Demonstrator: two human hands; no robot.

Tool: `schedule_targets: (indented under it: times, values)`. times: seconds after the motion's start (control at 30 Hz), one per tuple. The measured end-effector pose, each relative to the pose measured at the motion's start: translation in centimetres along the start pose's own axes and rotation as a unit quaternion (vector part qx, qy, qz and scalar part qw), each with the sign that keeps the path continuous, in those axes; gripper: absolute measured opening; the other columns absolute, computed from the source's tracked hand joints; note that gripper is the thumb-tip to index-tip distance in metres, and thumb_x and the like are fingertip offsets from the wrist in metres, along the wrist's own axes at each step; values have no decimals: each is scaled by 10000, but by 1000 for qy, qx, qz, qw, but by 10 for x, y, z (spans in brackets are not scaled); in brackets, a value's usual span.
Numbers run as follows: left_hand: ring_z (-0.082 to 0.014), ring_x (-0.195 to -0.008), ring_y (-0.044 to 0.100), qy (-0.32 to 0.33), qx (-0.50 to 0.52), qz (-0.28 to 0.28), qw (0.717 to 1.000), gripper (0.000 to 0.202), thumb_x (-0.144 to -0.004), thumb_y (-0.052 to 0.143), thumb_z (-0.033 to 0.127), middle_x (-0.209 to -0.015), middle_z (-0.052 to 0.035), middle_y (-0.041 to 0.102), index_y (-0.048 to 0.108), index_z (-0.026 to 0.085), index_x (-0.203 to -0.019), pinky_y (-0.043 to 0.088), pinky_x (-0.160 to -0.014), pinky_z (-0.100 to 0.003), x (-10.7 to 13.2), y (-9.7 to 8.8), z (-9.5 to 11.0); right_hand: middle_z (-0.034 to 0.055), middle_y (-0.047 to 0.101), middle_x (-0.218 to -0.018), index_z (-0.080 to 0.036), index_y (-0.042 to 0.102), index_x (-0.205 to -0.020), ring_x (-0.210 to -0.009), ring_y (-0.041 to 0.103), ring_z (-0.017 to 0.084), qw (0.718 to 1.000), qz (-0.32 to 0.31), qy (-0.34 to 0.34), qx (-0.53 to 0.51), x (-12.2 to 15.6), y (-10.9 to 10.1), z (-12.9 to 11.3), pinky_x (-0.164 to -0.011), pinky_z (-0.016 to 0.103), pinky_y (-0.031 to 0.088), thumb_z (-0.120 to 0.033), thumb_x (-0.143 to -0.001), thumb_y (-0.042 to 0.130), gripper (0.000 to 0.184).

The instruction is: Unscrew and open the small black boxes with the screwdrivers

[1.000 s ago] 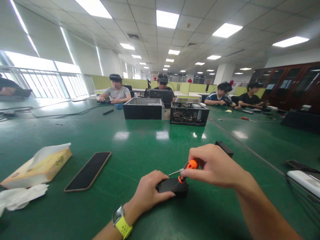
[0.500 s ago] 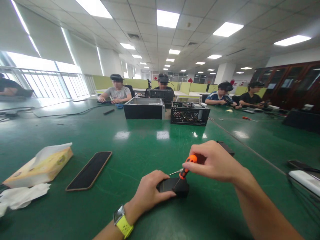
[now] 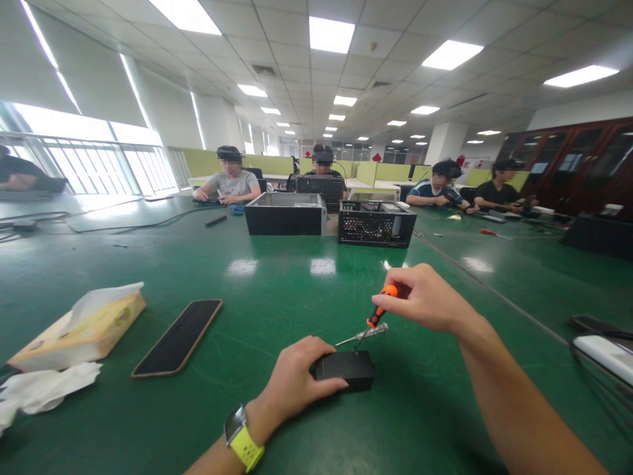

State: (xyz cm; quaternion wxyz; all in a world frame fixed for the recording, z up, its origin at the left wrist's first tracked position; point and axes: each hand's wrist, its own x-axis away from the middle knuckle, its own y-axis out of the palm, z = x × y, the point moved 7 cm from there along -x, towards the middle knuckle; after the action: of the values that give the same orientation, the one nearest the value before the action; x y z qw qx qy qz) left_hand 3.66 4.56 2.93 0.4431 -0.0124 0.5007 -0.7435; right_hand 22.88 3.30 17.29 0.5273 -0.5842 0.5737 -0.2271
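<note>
My left hand grips a small black box on the green table, thumb on the near side and fingers at the far side. What the box is, I cannot make out. In my right hand, pinched by its handle, is an orange and black screwdriver. Its shaft points down and to the left, with the tip a little above and behind the box. A second, clear-handled screwdriver lies on the table just beyond the box, partly crossed by the first one's shaft.
A smartphone and a tissue pack lie to the left. Two open computer cases stand ahead. At right is a white device with cables. Several people sit across the green table.
My right hand has lifted the screwdriver up and slightly right, away from the top of the black box. The left hand and the box stay in place.
</note>
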Motion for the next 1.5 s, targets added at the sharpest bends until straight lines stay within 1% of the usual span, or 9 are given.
schedule_targets:
  times: [0.67,0.83,0.97,1.07,1.13,1.23,1.3,1.4,1.5]
  values:
    - [-215,-797,642,0,-3,-5,1000,416,-748,733,541,-873,-51,695,682,188,-962,489,-699,-287,1,-2,3,-37,521,-543,-168,594,-636,-499,419,93,1000,-17,-13,-11,1,1,-2,-479,220,278,-446,-814,614,331]
    - [-217,-798,642,1,-2,-3,1000,416,-742,739,536,-876,-53,697,683,188,-963,494,-703,-290,0,-2,2,-38,486,-487,-172,557,-567,-468,395,92,1000,0,0,10,0,-1,1,-459,225,250,-548,-805,613,449]
    - [-217,-801,642,0,-2,-4,1000,416,-747,734,541,-880,-55,697,685,190,-965,494,-704,-289,0,-1,2,6,654,-701,-173,697,-808,-596,546,120,996,-30,-61,-57,1,0,-9,-540,222,375,-393,-813,645,226]
    - [-217,-801,642,0,-1,-4,1000,419,-747,734,542,-878,-54,696,685,186,-963,490,-698,-290,0,-1,2,20,693,-814,-183,708,-964,-656,596,127,993,-24,-89,-79,3,-2,-14,-597,227,420,-305,-808,651,206]
    - [-219,-806,642,-1,-2,-3,1000,418,-745,740,535,-881,-54,695,685,185,-968,490,-701,-292,1,-1,1,-3,665,-706,-178,706,-858,-595,563,115,996,3,-81,-47,3,-5,-14,-568,229,391,-352,-809,668,184]
    - [-218,-808,641,0,-2,-4,1000,416,-743,742,533,-883,-53,695,684,190,-971,491,-706,-292,1,-1,1,-25,582,-569,-167,651,-665,-523,485,102,997,21,-70,-2,4,-6,-12,-514,233,334,-473,-786,694,332]
    - [-217,-804,641,1,0,-3,1000,416,-741,743,534,-882,-52,697,683,191,-968,493,-706,-290,1,-1,1,-11,617,-628,-167,688,-748,-549,507,106,996,12,-88,-18,4,-6,-14,-528,230,359,-447,-800,689,284]
    - [-217,-801,642,1,4,-2,1000,409,-741,742,531,-879,-53,699,685,191,-961,495,-707,-289,0,-2,1,29,696,-859,-195,697,-1070,-672,589,120,989,-14,-136,-62,7,-6,-22,-622,232,434,-293,-845,634,254]
    - [-216,-797,644,0,7,-2,1000,401,-742,745,523,-875,-52,701,687,191,-959,496,-707,-287,-1,-2,2,22,704,-836,-202,682,-1122,-669,597,125,989,1,-138,-48,8,-6,-23,-639,239,443,-295,-832,642,307]
